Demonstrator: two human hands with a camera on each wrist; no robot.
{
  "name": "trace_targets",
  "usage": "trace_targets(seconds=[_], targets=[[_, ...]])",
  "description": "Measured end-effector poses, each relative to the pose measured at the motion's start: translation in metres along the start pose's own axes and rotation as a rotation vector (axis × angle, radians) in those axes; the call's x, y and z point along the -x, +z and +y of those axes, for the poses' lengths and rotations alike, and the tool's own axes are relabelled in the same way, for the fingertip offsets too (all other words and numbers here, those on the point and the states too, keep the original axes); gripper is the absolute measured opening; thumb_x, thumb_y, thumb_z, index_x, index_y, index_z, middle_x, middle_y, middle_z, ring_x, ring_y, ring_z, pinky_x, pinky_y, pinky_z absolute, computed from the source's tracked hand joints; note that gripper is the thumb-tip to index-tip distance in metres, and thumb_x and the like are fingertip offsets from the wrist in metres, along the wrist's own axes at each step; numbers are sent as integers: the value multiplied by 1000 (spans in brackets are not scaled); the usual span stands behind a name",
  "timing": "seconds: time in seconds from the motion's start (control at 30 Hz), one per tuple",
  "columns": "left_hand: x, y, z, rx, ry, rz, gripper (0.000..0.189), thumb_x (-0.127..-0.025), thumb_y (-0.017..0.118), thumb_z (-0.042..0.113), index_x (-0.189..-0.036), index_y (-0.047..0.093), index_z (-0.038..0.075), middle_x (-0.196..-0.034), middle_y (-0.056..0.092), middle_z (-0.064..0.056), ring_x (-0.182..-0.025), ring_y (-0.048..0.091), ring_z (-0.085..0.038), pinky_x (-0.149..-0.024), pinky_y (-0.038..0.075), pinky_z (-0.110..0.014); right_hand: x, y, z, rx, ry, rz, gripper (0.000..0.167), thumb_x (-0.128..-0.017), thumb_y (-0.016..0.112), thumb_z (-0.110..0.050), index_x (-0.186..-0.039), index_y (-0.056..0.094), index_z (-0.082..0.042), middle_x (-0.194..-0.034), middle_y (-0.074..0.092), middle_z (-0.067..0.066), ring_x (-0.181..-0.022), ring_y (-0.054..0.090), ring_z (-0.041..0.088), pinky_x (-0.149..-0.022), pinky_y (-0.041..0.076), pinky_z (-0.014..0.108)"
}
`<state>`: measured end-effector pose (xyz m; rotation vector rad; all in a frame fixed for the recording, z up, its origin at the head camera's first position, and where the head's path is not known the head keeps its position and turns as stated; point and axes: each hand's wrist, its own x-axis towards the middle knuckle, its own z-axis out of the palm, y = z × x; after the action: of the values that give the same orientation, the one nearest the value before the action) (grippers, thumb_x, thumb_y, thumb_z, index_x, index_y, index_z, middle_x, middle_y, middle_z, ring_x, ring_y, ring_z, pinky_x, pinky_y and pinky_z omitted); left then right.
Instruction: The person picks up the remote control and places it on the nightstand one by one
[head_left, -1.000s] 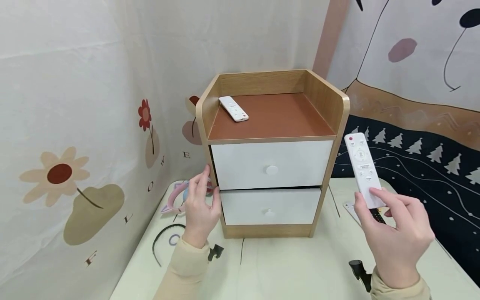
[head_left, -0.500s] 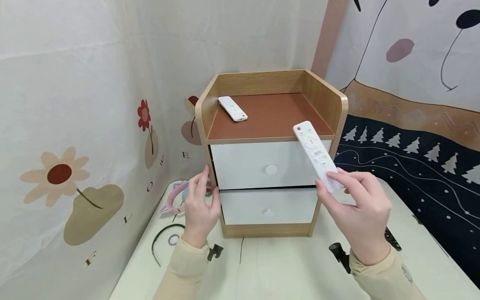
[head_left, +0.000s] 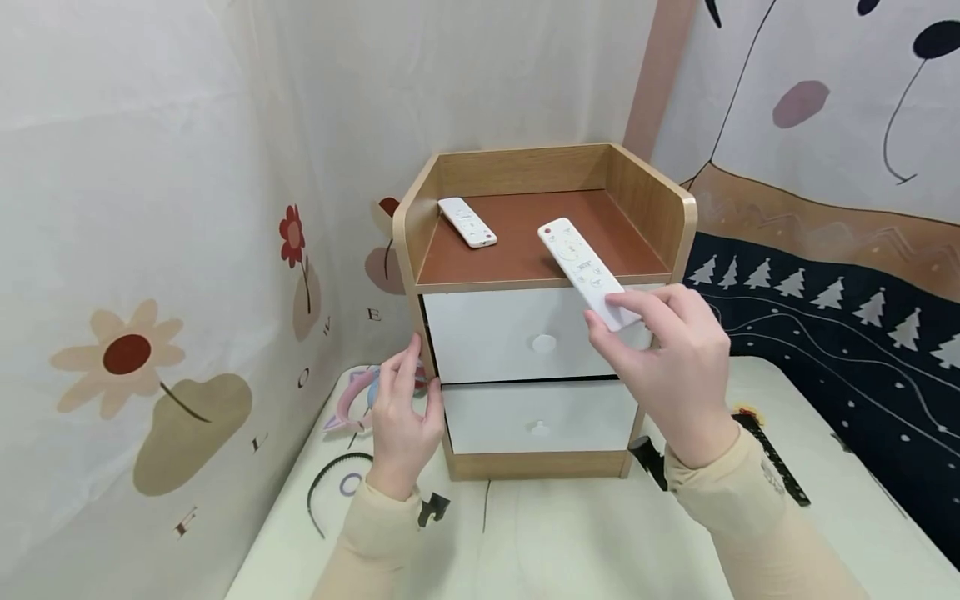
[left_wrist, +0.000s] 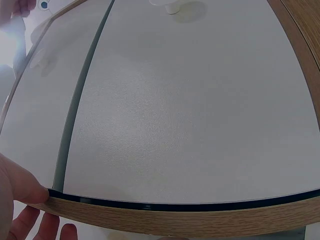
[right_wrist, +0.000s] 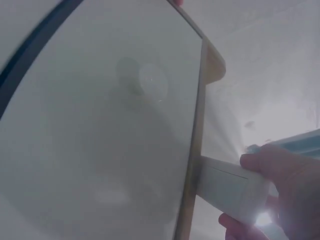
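Remotes [head_left: 579, 262] white; drawers [head_left: 487, 337] white; shelf [head_left: 517, 229] reddish-brown; backdrop band [head_left: 813, 354] navy, pale trees [head_left: 831, 292].

Print [head_left: 585, 265] on the held remote [head_left: 577, 250] is illegibly small.

- Head view: bright, even light; faint shadows on the desk [head_left: 570, 542].
- Left wrist view: drawer front [left_wrist: 190, 115] bowed by lens distortion; burned-out glare beyond the cabinet [head_left: 517, 286].
- Right wrist view: hazy, low contrast, backlit; shadow beside the knob [right_wrist: 154, 81].
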<state>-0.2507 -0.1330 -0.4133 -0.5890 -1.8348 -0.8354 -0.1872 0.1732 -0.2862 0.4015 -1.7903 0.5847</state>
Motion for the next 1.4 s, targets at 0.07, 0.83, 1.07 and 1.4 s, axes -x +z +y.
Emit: trace_targets(seconds=[0.07, 0.83, 1.07, 1.4], targets=[[1, 0, 0, 4, -9, -1, 73, -93, 71, -11, -162, 51, 0, -121, 62, -28, -93, 70, -29, -70, 63, -39, -6, 5, 0, -8, -6, -12, 26, -84, 91, -21, -103, 85, -5, -92, 74, 19, -81, 64, 33, -65, 46, 38], [2, 8, 2, 31, 15, 25, 76, -90, 72, -14, -161, 52, 0, -119, 63, -27, -91, 72, -28, -74, 65, -34, -55, 32, 1, 73, -20, -195, 21, -95, 80, -27, -99, 79, -6, -84, 67, 16, -70, 60, 33, -58, 44, 43], [-1, 7, 3, 32, 20, 17, 75, -89, 72, -15, -160, 52, -1, -120, 63, -27, -91, 73, -29, -72, 66, -39, -78, 30, 2, 88, 151, -427, 18, -98, 77, -29, -99, 78, -12, -90, 67, 14, -77, 61, 33, -63, 47, 44], [1, 1, -1, 12, 5, 13, 74, -90, 71, -14, -160, 52, 0, -122, 63, -25, -92, 72, -29, -73, 64, -36, -112, 48, -4, 131, 246, -698, 22, -98, 72, -34, -104, 77, -14, -110, 74, 16, -100, 66, 35, -77, 57, 52]])
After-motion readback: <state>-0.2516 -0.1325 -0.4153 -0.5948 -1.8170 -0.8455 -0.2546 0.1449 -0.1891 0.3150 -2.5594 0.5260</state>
